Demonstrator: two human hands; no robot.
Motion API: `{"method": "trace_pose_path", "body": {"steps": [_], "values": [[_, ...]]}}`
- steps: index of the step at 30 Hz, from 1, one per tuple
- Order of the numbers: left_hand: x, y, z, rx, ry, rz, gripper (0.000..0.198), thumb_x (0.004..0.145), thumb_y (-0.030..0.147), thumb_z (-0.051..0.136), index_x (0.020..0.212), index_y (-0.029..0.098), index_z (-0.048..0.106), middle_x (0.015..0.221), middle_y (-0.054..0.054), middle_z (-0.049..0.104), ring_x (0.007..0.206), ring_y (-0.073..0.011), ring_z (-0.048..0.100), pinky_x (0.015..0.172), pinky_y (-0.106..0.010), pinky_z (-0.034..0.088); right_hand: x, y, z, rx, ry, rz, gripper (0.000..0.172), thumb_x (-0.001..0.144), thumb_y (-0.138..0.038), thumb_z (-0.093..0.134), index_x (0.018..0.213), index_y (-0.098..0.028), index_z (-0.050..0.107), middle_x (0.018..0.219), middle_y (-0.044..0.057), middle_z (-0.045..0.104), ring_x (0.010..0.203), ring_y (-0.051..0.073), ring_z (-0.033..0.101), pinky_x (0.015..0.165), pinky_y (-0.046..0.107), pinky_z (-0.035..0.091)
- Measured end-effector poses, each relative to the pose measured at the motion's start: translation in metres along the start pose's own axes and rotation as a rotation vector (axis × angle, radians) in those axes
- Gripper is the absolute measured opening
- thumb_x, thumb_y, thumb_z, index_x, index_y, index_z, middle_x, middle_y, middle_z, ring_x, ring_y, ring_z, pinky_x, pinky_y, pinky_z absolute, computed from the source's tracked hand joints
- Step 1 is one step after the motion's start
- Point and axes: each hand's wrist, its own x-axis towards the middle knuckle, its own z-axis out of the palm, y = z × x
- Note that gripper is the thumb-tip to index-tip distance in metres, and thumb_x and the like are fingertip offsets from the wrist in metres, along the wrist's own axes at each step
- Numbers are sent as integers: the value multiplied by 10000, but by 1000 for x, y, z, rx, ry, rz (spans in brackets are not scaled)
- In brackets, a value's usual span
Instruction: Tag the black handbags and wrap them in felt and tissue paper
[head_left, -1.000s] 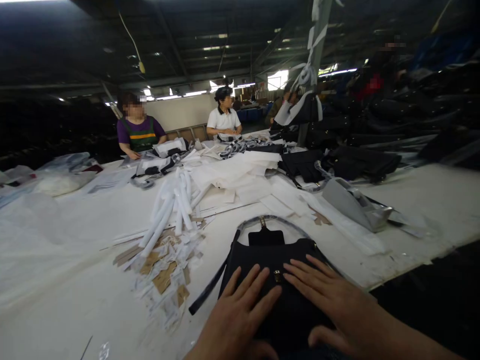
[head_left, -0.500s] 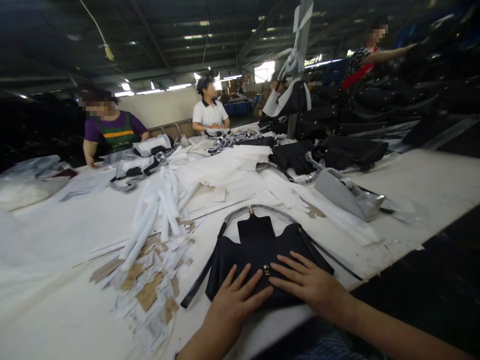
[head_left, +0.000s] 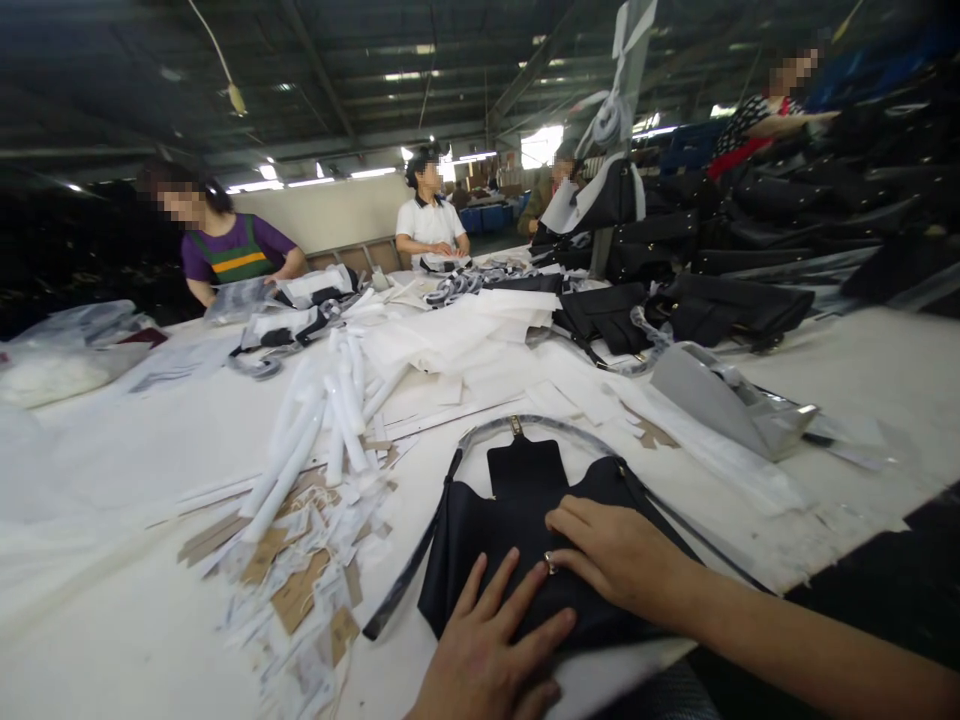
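A dark navy handbag (head_left: 517, 520) lies flat on the white table (head_left: 135, 470) just in front of me, its flap turned up and away and its strap looped round it. My left hand (head_left: 491, 655) rests flat on the bag's near left part, fingers spread. My right hand (head_left: 619, 555) lies on the bag's right half with the fingers curled at the small metal clasp (head_left: 550, 565). I cannot make out whether those fingers pinch the clasp.
Rolled white paper tubes (head_left: 330, 420) and scattered paper tags (head_left: 300, 580) lie left of the bag. A grey tape dispenser (head_left: 720, 400) stands to the right, with dark bags (head_left: 735, 310) piled behind. Three people sit at the table's far side.
My right hand's fingers have gone from stretched flat to curled at the clasp. My left hand slid back toward me on the bag. The view shifted slightly.
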Motion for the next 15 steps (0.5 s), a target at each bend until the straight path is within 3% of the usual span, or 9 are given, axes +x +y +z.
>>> {"method": "trace_pose_path", "body": {"steps": [3, 7, 9, 12, 15], "values": [[0, 0, 1, 34, 77, 9, 678, 916, 616, 531, 1520, 401, 311, 1580, -51, 378, 1402, -329, 416, 1097, -518, 381, 15, -2, 7, -134, -79, -136, 93, 910, -203, 606, 827, -185, 645, 841, 54, 658, 764, 222, 616, 621, 304, 430], [2, -2, 7, 91, 171, 28, 648, 918, 631, 517, 1499, 388, 367, 1499, -55, 495, 1374, -311, 457, 1118, -497, 357, 23, -7, 14, -186, -156, -216, 184, 933, -188, 539, 819, -179, 684, 816, 68, 694, 740, 222, 644, 609, 304, 422], [2, -3, 11, 134, 215, 54, 611, 927, 608, 529, 1483, 389, 399, 1455, -48, 544, 1350, -293, 488, 1134, -480, 341, 26, -14, 16, -224, -208, -100, 226, 938, -197, 520, 838, -164, 720, 805, 94, 723, 738, 240, 680, 608, 309, 440], [1, -5, 17, 220, 301, 61, 500, 955, 435, 588, 1437, 434, 455, 1403, 5, 595, 1306, -246, 540, 1167, -457, 305, 30, -26, 16, -240, -277, 167, 323, 948, -223, 481, 830, -142, 770, 775, 135, 756, 719, 261, 722, 597, 302, 466], [2, -5, 28, 267, 355, 44, 456, 965, 322, 586, 1387, 473, 501, 1407, 70, 590, 1263, -200, 581, 1207, -444, 244, 31, -31, 14, -158, -272, 305, 398, 953, -288, 462, 782, -140, 789, 771, 154, 766, 730, 273, 737, 626, 300, 495]]}}
